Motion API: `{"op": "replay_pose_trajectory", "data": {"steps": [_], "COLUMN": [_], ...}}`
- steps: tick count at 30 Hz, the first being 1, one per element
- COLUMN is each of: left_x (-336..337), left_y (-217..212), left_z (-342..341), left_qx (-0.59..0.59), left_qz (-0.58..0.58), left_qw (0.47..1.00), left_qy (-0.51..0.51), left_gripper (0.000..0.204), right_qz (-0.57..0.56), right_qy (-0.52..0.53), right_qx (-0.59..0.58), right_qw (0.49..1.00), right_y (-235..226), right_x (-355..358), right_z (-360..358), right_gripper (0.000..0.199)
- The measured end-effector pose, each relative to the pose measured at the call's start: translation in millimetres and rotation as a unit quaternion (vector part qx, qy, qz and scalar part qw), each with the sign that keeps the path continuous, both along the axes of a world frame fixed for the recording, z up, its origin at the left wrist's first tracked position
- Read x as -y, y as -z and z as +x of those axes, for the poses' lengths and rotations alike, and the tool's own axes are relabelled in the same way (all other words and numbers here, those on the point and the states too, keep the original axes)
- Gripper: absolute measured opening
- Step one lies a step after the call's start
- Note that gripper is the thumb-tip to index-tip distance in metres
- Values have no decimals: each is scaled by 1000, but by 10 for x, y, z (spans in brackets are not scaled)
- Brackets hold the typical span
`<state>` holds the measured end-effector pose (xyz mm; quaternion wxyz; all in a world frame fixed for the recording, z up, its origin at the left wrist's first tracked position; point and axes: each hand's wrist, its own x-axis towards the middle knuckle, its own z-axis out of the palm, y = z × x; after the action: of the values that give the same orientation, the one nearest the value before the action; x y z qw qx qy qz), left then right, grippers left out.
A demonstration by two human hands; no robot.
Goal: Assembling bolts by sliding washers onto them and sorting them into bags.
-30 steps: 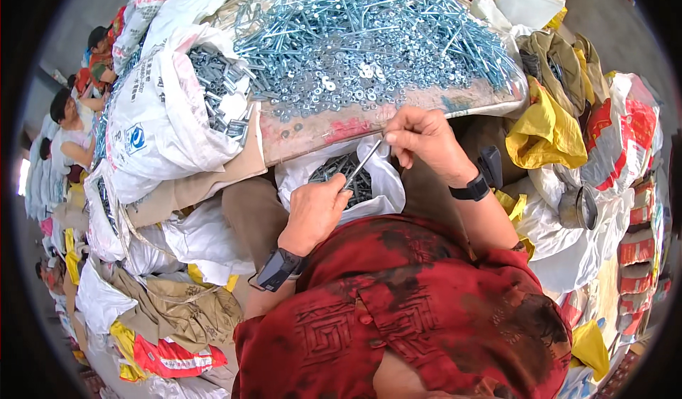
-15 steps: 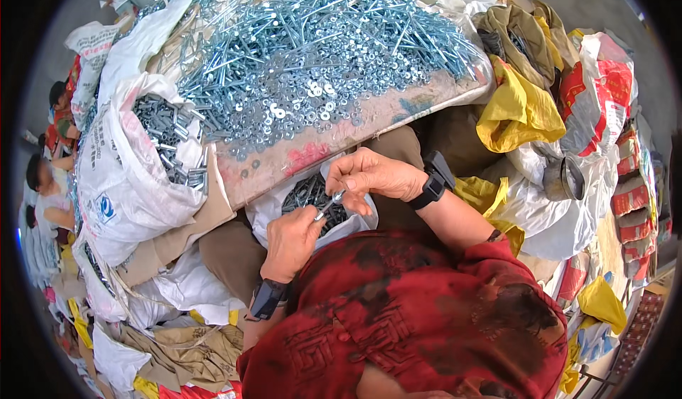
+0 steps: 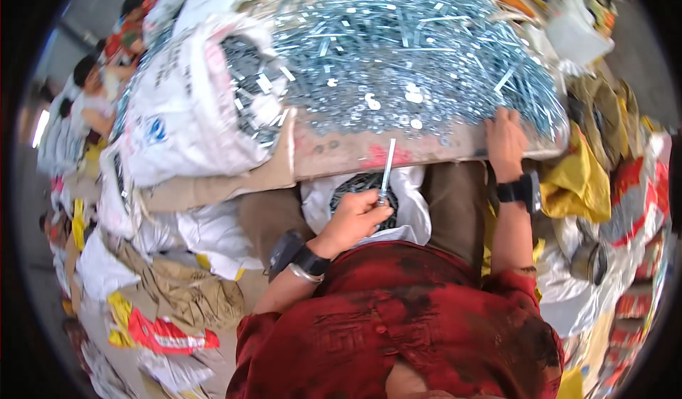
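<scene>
The left hand (image 3: 359, 218) is pinching one metal rod (image 3: 388, 163) above a partly filled bag (image 3: 415, 198), while the right hand (image 3: 506, 144), finger closure unclear, is resting against the large heap (image 3: 426, 54) remaining beyond.

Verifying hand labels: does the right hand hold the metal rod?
No, the left hand grips the metal rod, while the right hand is at the near edge of the hardware pile.

White sack (image 3: 190, 111), blurred dark print (image 3: 165, 68), blue emblem (image 3: 155, 130), wording illegible
</scene>
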<state>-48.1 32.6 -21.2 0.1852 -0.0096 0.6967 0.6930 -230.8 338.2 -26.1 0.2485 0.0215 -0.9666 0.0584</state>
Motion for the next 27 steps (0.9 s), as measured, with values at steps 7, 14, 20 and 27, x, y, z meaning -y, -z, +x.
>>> {"op": "replay_pose_trajectory", "data": {"steps": [7, 14, 20, 27], "left_x": [-7, -95, -174, -203], "left_y": [-69, -233, -395, -575], "left_z": [125, 235, 345, 438], "left_qx": [-10, -214, -235, -40], "left_qz": [16, -263, -261, -6], "left_qw": [1000, 941, 936, 996], "left_qy": [-6, -20, 30, 75], "left_gripper": [14, 29, 27, 15], "right_qz": [-6, -587, -655, -692], "right_qy": [-13, -269, -357, -368], "right_qx": [-16, 122, 205, 101], "right_qw": [1000, 754, 633, 613], "right_y": [-29, -536, -694, -816], "right_x": [103, 575, 888, 1037], "right_z": [2, 668, 1185, 1439], "right_gripper": [16, 11, 14, 14]}}
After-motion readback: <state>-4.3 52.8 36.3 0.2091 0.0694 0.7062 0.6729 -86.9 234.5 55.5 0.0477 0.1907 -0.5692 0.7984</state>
